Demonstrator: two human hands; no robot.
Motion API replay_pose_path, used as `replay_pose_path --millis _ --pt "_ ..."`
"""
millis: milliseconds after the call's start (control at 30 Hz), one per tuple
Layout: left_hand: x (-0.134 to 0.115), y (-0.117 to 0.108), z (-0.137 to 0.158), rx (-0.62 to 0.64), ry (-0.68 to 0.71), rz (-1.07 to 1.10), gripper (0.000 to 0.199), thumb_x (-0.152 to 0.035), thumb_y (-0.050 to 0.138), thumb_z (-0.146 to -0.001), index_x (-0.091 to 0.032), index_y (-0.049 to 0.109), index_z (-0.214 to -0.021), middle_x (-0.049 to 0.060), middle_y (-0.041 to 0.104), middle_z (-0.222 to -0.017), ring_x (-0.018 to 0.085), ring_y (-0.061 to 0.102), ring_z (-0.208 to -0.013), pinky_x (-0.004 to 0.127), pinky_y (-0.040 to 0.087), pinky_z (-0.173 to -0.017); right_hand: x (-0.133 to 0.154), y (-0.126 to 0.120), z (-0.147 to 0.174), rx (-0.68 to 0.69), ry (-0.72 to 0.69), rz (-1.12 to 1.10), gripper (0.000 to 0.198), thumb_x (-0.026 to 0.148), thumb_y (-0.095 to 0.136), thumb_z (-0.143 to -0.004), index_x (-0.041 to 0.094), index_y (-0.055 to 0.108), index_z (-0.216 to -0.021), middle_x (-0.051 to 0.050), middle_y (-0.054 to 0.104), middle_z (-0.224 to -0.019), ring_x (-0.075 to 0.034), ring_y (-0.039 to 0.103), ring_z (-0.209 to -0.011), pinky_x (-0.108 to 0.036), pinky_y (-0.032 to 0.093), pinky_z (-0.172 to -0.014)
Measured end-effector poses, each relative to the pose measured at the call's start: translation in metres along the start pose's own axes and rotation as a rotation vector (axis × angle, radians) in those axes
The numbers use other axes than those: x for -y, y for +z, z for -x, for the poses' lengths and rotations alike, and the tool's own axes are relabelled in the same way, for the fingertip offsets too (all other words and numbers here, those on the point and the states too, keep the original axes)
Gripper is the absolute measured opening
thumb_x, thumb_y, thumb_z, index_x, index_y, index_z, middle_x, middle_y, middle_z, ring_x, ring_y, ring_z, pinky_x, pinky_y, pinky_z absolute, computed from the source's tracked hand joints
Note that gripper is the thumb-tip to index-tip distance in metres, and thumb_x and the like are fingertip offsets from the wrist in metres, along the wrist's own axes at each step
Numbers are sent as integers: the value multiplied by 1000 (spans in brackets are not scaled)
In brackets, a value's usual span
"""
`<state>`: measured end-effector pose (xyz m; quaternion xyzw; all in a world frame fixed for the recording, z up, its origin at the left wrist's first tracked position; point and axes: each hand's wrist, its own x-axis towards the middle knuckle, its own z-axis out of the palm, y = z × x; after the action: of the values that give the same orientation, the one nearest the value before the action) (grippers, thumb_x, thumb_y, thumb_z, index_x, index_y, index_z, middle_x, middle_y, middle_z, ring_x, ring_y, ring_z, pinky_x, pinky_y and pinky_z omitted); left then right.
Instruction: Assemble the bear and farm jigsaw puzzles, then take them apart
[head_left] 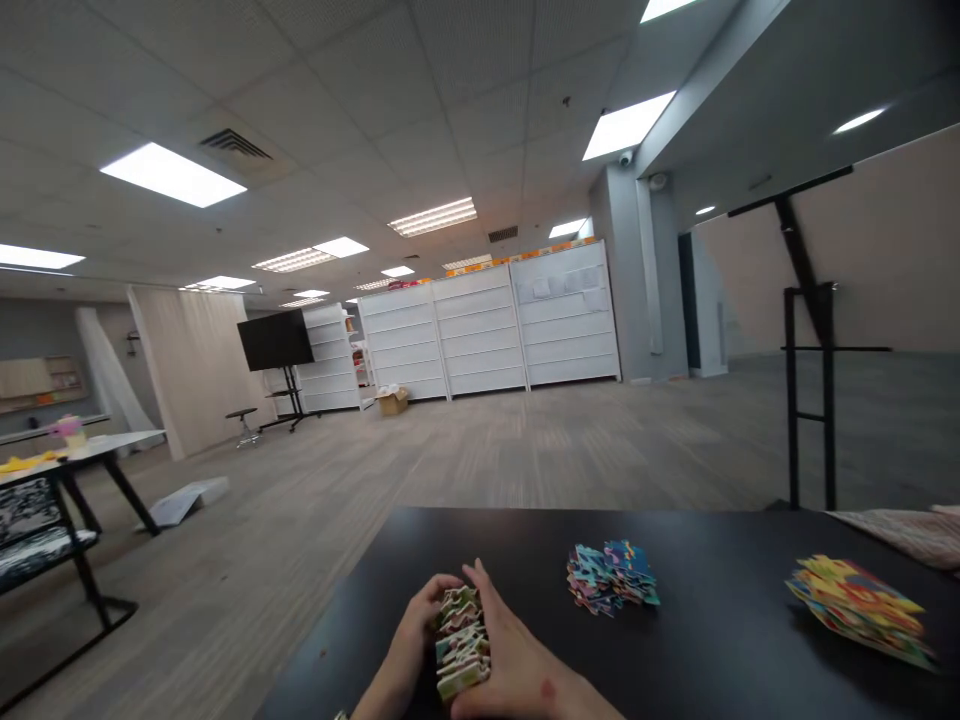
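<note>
Near the front edge of the black table (525, 540), a stack of jigsaw puzzle pieces (463, 645) is gathered between my two hands. My left hand (416, 635) presses its left side with bent fingers. Along the right side lies my right hand (517, 650), its fingers pointing forward and its thumb at the near end. The pieces show thin green and pale edges. To the right of my hands sits a loose pile of blue and pink puzzle pieces (611, 577), touched by neither hand.
At the table's right is a pile of yellow and red pieces (862, 610), with a patterned cloth (907, 535) behind it. A black metal stand (810, 400) rises beyond the table. A chair (45, 540) and another table (112, 442) stand at left; white shelving (487, 335) is farther back.
</note>
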<state>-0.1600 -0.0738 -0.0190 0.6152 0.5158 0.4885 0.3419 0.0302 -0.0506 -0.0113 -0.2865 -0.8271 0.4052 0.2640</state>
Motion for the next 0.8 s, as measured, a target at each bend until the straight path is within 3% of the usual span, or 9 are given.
replay_pose_path --millis 67,167,233,300,433,600,800 --pt "0 12 0 -13 9 215 59 -60 29 -96 -19 58 -126 9 69 -110 28 65 -107 41 50 -96 -2 0 -2 24 -3 17 142 38 91 -45 24 7 -158 -15 26 -160 -35 27 -147 -48 22 -120" --pt "1 23 -5 -59 -40 396 66 -69 39 -93 -23 46 -140 9 64 -126 29 59 -121 41 45 -105 -1 -2 -4 30 8 58 137 41 92 -44 24 17 -157 -15 17 -164 -37 21 -149 -50 19 -121" --pt "5 24 -9 -99 -98 367 75 -75 44 -87 -23 45 -141 10 61 -130 31 58 -123 41 44 -106 0 -4 -5 15 26 93 126 44 92 -45 22 31 -152 -16 7 -165 -39 12 -151 -53 16 -121" --pt "11 23 -10 -105 -118 361 79 -79 42 -86 -22 45 -141 12 63 -127 32 60 -120 44 46 -104 0 -6 -5 -23 30 114 124 44 92 -44 20 35 -151 -17 12 -164 -39 12 -151 -54 16 -121" --pt "20 17 -5 -50 -63 416 77 -77 44 -87 -21 47 -140 11 67 -119 33 63 -114 47 48 -103 -1 -7 -7 -75 -27 -6 140 39 93 -46 20 11 -159 -17 36 -155 -34 33 -144 -47 24 -119" --pt "20 16 -1 75 -21 443 75 -71 58 -82 -27 46 -142 8 55 -142 34 50 -133 45 40 -112 8 -8 -10 1 11 85 128 41 87 -54 25 14 -158 -14 40 -150 -36 37 -140 -53 27 -116" --pt "26 23 -5 -103 -30 273 84 -75 54 -82 -24 36 -147 11 53 -136 32 55 -126 41 44 -107 16 -13 0 127 -4 127 125 32 82 -56 26 12 -158 -16 34 -153 -38 35 -141 -58 23 -116"
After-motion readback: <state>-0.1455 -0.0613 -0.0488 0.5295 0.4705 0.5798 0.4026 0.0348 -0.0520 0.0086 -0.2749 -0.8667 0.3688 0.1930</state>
